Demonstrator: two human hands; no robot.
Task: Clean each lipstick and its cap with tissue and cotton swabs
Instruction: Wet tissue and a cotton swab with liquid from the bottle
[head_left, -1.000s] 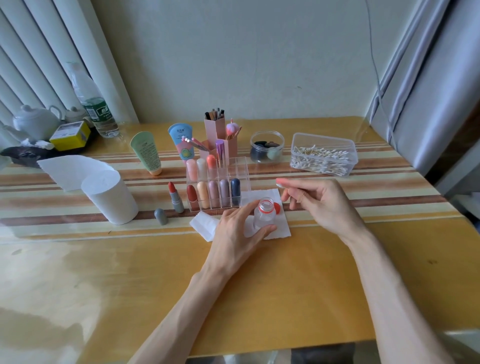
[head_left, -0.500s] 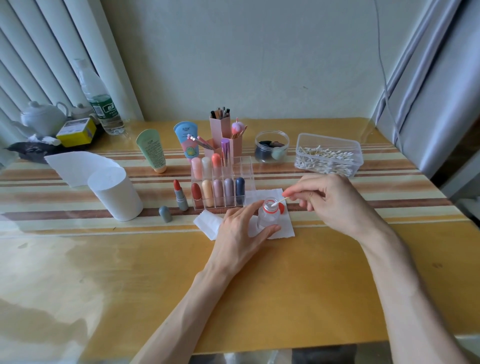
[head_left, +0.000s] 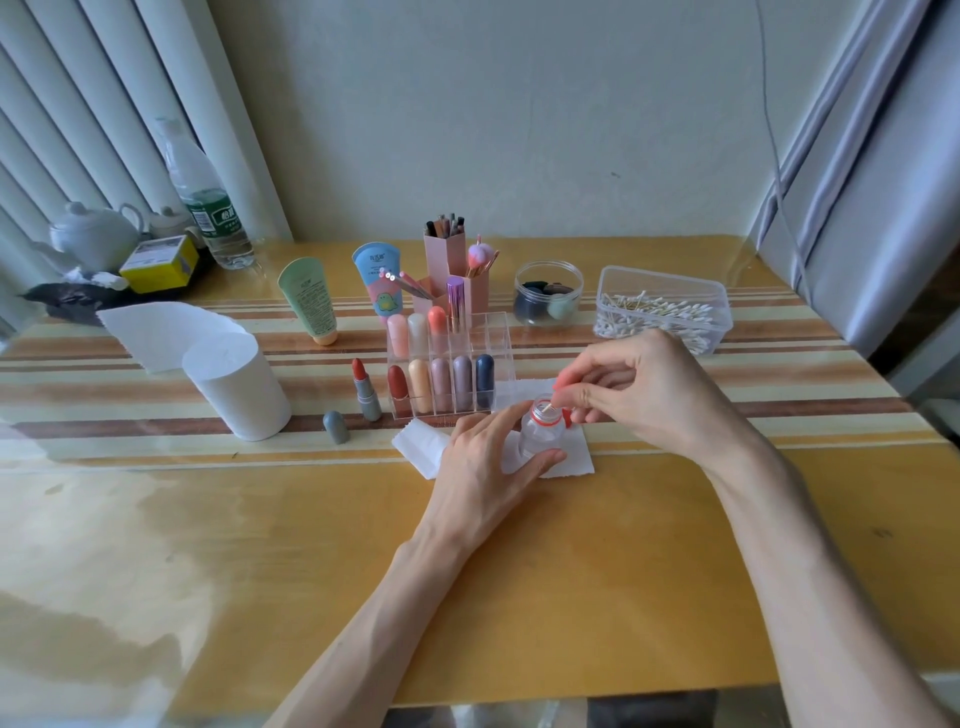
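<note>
The left hand (head_left: 483, 467) grips the small clear plastic bottle (head_left: 537, 439); the right hand (head_left: 644, 395) pinches a thin cotton swab (head_left: 547, 410), its tip seemingly inside.

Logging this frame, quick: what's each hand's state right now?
Left hand: grips the small clear bottle standing on the tissue.
Right hand: pinches a cotton swab, its tip at the bottle's mouth.
</note>
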